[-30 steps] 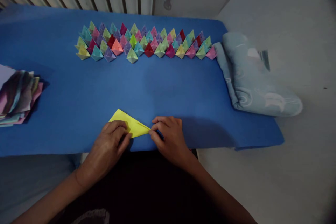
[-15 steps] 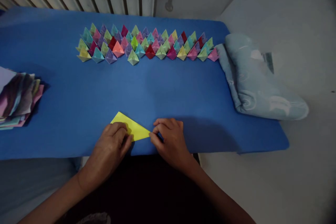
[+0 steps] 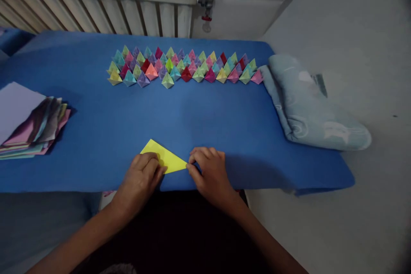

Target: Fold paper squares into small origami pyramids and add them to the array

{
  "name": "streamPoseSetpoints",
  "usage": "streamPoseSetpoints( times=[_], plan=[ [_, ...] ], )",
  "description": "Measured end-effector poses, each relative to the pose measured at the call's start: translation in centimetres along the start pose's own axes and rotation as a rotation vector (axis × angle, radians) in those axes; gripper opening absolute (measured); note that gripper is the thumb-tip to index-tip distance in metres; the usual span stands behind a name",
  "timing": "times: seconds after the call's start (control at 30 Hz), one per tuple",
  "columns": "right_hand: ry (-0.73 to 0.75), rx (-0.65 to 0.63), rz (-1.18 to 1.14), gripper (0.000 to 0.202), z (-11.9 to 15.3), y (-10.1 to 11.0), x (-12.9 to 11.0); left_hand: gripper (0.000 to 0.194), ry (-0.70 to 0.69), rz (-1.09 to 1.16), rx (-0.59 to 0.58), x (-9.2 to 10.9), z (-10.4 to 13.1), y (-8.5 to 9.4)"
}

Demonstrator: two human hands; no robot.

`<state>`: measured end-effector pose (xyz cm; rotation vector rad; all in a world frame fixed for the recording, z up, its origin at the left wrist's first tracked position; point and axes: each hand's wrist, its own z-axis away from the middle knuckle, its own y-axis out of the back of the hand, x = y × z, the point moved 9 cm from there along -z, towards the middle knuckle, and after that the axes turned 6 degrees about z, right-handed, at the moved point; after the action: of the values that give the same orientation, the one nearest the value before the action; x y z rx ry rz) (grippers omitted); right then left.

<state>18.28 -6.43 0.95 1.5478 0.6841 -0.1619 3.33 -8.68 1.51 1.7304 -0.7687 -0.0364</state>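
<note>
A folded sheet of yellow paper [image 3: 170, 160], triangular in outline, lies near the front edge of the blue-covered table [image 3: 154, 113]. My left hand [image 3: 143, 173] grips its left part, fingers bent over the paper and thumb at its lower edge, hiding that end. At the pointed right corner, the thumb and index finger of my right hand [image 3: 208, 171] pinch the tip. Farther back stand rows of small folded paper boats [image 3: 186, 74] in many colours.
A stack of coloured paper sheets [image 3: 35, 132] lies at the left. To the right, a folded light-blue patterned blanket [image 3: 314, 107] rests along the table's edge. Behind the table are a radiator [image 3: 105, 13] and a pipe valve with a red handle [image 3: 207, 18].
My head view has tilted up, showing more of the radiator and the paper stack. Both hands keep their hold on the yellow paper, with little visible change in its shape.
</note>
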Motion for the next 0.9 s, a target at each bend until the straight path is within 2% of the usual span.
streamPoseSetpoints(
  times=[0.13,0.2,0.33,0.5,0.6,0.77,0.9],
  plan=[
    [-0.007,0.005,-0.008,0.010,-0.1,0.1,-0.1,0.022,-0.034,-0.093,0.045,0.0,0.8,-0.2],
    [-0.005,0.025,-0.012,0.010,0.0,0.2,-0.3,0.029,-0.113,-0.145,0.052,0.8,1.1,-0.3],
    [-0.011,0.064,-0.015,0.011,0.2,0.2,-0.3,0.047,-0.271,-0.233,-0.027,2.4,1.6,-0.9],
    [-0.057,0.060,0.002,0.009,0.1,-0.2,0.1,0.054,-0.319,-0.294,-0.078,2.3,2.5,-0.6],
    [-0.064,0.066,0.025,0.010,0.1,-0.4,0.0,0.055,-0.331,-0.300,-0.044,1.9,3.7,-0.2],
    [-0.061,0.097,0.151,0.026,0.5,-0.5,-1.4,0.048,-0.325,-0.295,0.097,2.1,5.0,0.2],
    [-0.024,0.075,0.197,0.025,1.6,-0.9,-2.9,0.038,-0.294,-0.194,0.167,1.9,5.6,0.8]
  ],
)
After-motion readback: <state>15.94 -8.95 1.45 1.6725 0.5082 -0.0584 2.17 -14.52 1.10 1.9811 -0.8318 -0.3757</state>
